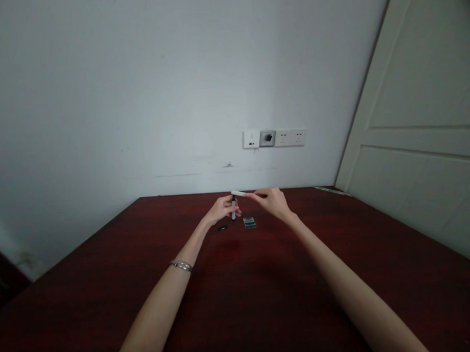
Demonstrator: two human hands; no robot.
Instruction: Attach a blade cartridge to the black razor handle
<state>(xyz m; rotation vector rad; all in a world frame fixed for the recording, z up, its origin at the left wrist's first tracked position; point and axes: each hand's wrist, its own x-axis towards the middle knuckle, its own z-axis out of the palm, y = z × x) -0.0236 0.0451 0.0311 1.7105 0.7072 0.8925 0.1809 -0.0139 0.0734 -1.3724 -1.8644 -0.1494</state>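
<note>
Upright in my left hand [219, 209] is a slim white-and-black cylinder [233, 209] that looks like a marker pen, the fingers closed round it. My right hand [273, 201] pinches one end of a flat white strip [239, 194]. The strip's other end lies at the top of the cylinder; whether they touch I cannot tell. Below my left hand, a small dark piece [222, 228] like a pen cap lies on the table. A small clear-and-green flat packet or case [249, 223] rests just right of the cylinder's lower end.
The dark red wooden table [239, 299] runs back to a pale wall [158, 96]. Sockets and a switch plate [290, 138] sit on the wall above the table. A thin pale strip [331, 191] lies by the back right edge, near a white door [422, 133].
</note>
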